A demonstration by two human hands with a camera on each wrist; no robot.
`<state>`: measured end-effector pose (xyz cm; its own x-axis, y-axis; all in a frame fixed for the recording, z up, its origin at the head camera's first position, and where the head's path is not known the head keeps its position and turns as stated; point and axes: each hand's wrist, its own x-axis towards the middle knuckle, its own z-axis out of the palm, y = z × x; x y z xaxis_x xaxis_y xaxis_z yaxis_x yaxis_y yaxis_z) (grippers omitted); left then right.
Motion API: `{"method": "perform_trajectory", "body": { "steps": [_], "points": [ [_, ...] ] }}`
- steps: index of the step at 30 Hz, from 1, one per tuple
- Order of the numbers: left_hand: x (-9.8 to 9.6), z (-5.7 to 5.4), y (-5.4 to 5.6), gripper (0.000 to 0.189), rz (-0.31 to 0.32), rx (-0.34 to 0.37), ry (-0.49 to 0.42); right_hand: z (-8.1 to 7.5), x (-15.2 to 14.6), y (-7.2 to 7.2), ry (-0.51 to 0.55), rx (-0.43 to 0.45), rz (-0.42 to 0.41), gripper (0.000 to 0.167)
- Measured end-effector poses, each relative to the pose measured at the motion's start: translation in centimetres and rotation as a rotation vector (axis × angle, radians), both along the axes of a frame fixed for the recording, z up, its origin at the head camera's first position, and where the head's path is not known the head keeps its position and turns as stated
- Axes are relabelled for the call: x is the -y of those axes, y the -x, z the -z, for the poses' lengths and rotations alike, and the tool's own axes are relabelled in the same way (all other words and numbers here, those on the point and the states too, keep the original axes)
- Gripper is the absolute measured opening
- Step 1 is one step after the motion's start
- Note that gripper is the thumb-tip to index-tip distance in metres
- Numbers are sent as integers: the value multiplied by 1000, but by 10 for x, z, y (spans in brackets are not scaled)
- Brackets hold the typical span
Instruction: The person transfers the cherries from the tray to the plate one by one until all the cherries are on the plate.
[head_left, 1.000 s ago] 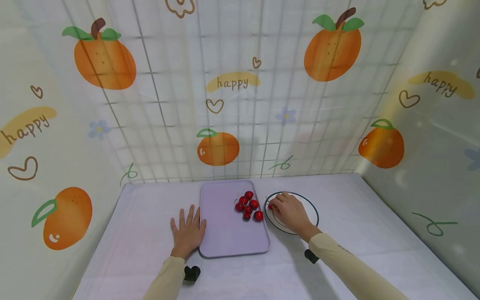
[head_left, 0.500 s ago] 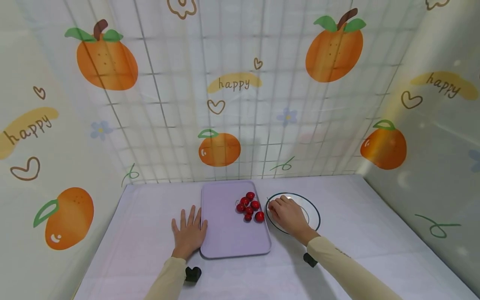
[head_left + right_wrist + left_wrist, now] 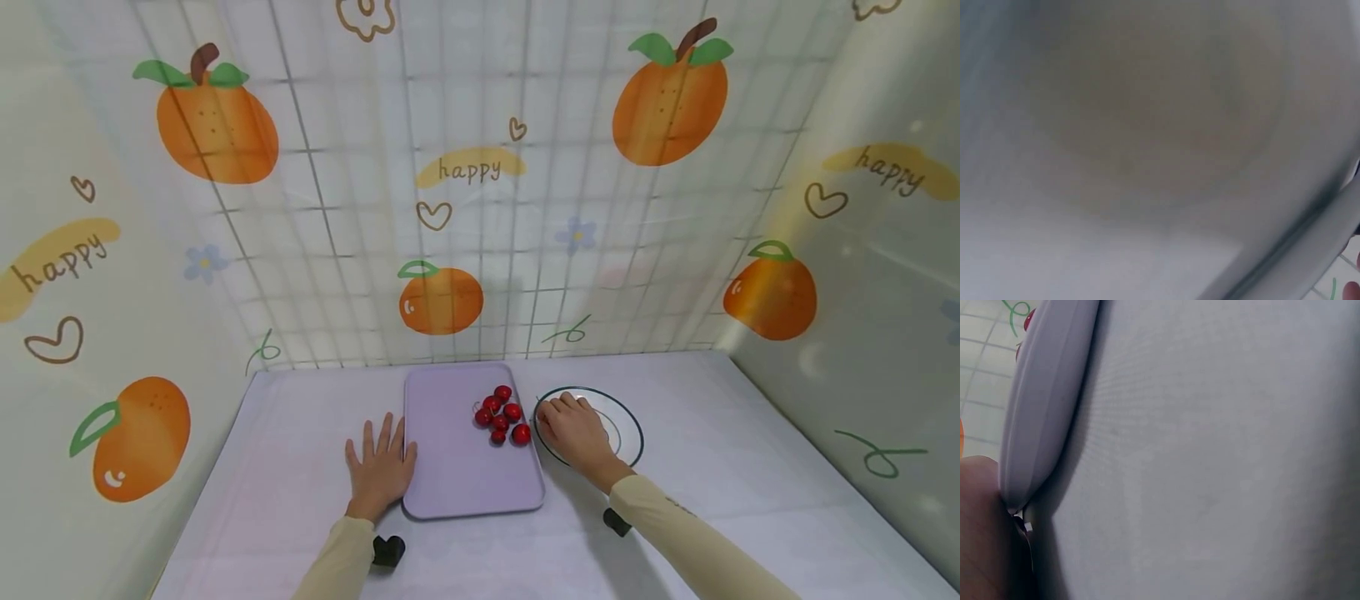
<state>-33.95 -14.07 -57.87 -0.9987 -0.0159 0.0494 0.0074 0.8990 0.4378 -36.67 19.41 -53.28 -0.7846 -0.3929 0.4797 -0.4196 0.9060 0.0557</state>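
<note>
My left hand [image 3: 380,475] lies flat with spread fingers at the left edge of a lilac tray [image 3: 450,475], its thumb against the rim. Several red cherries [image 3: 500,422] sit clustered along the tray's right side. Over a clear round glass plate [image 3: 628,425] with a dark green rim, my right hand [image 3: 576,429] has its fingers curled at the plate's left side, pinching a cherry that the fingers mostly hide; a thin stem pokes out beyond them. In the left wrist view the tray's edge [image 3: 1047,394] stands beside the hand; the right wrist view is mostly blurred plate.
A white cloth covers the table [image 3: 285,450]. Behind it and at both sides hangs a printed curtain [image 3: 465,225] with oranges, hearts and lettering, a wire grid showing through at the back. Each wrist wears a dark camera piece.
The right hand has shifted slightly left over the plate, and the cherry seen at its fingertips a second ago is now covered. The left hand and the tray's cherries stay put.
</note>
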Motion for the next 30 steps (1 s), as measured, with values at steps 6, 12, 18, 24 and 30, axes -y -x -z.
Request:
{"method": "perform_trajectory", "body": {
  "steps": [6,12,18,24,30],
  "points": [
    [1,5,3,63,0,-3,6,3,1,-1,22,-6,0,9],
    [2,4,2,63,-6,4,14,2,4,-2,64,-7,-24,9],
    [1,4,2,63,-6,19,16,0,9,-4,76,10,-49,15],
    [1,4,1,64,-7,13,25,2,13,-5,49,93,-91,29],
    [1,3,1,64,-5,12,26,5,13,-8,43,127,-145,37]
  ]
}}
